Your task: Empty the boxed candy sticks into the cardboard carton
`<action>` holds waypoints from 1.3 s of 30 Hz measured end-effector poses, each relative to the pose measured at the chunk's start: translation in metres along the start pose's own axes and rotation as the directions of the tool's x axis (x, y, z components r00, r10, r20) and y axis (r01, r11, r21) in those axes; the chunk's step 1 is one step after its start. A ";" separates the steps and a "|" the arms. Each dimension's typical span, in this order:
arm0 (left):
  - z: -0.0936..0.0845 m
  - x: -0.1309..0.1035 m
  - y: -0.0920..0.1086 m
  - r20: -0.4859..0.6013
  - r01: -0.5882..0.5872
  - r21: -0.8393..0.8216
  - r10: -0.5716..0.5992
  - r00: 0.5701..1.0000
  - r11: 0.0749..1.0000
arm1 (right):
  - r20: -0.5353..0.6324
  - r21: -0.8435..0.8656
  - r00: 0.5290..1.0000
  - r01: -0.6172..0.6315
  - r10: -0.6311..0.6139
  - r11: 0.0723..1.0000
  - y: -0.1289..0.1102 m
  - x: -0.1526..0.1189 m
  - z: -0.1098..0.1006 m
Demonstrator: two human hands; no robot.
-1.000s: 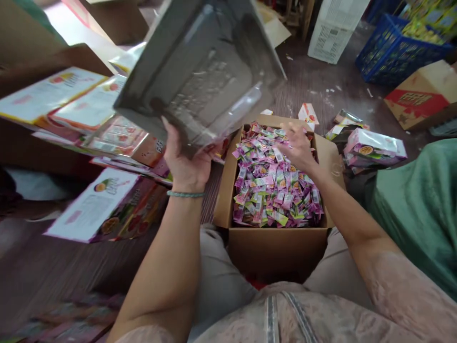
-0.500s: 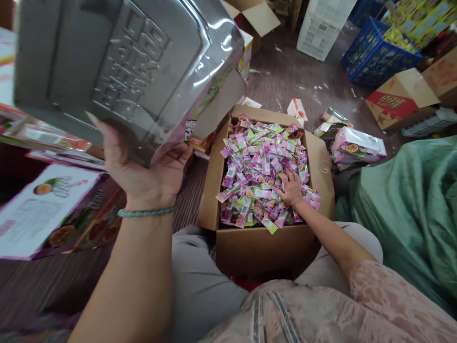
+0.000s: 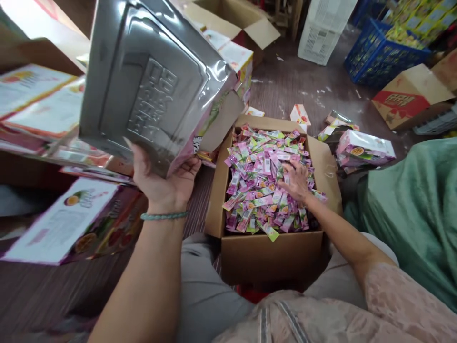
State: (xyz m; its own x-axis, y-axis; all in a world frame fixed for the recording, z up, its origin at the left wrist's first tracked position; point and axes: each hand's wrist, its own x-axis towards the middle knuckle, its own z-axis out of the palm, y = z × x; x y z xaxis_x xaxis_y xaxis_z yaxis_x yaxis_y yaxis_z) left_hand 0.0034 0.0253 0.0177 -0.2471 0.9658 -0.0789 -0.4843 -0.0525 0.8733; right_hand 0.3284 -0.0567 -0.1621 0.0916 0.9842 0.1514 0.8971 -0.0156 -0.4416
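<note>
Up at the left, my left hand [image 3: 164,183] holds a shiny silver embossed tray-like box [image 3: 157,85] by its lower end, thumb on the silver face. A pink and green printed side and an open flap show on the box's right. Between my legs stands an open cardboard carton [image 3: 271,257] heaped with small pink, purple and green sachets [image 3: 264,181]. My right hand [image 3: 295,180] rests on the right part of the heap, fingers slightly spread and bent over the sachets; none is plainly gripped.
Printed boxes [image 3: 60,219] lie at the left. Small boxes [image 3: 366,148] sit right of the carton, near green cloth [image 3: 410,200]. A blue crate [image 3: 382,55], a white crate [image 3: 321,33], a red-printed carton [image 3: 403,102] and an open carton [image 3: 221,19] stand farther back.
The view has shifted a little. My left hand has moved right with the silver box, which is turned more upright. My right hand has moved slightly up and its fingers have shifted over the sachets.
</note>
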 end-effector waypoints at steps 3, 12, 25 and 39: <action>-0.002 -0.002 0.006 0.001 0.016 -0.038 -0.016 1.000 0.999 | 0.118 0.052 0.976 -0.188 0.180 0.981 -0.035 0.045 -0.005; -0.005 -0.009 0.015 -0.047 0.063 -0.083 -0.067 0.997 0.995 | 0.379 -0.075 0.921 -0.070 0.093 0.995 -0.137 0.015 0.071; -0.045 0.013 0.020 0.042 0.040 -0.092 -0.036 0.998 0.995 | 0.445 -0.136 0.892 -0.023 0.082 0.990 -0.145 0.019 0.055; -0.091 0.028 0.022 0.056 -0.051 -0.051 0.054 0.997 0.997 | 0.293 -0.059 0.956 0.039 -0.020 0.997 -0.162 0.246 0.063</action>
State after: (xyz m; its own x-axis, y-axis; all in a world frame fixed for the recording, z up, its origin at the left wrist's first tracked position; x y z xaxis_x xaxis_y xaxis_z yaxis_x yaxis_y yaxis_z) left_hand -0.0907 0.0281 -0.0097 -0.2257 0.9742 -0.0050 -0.5132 -0.1146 0.8506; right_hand 0.1787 0.1993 -0.1086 -0.0569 0.9928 -0.1058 0.9240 0.0122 -0.3822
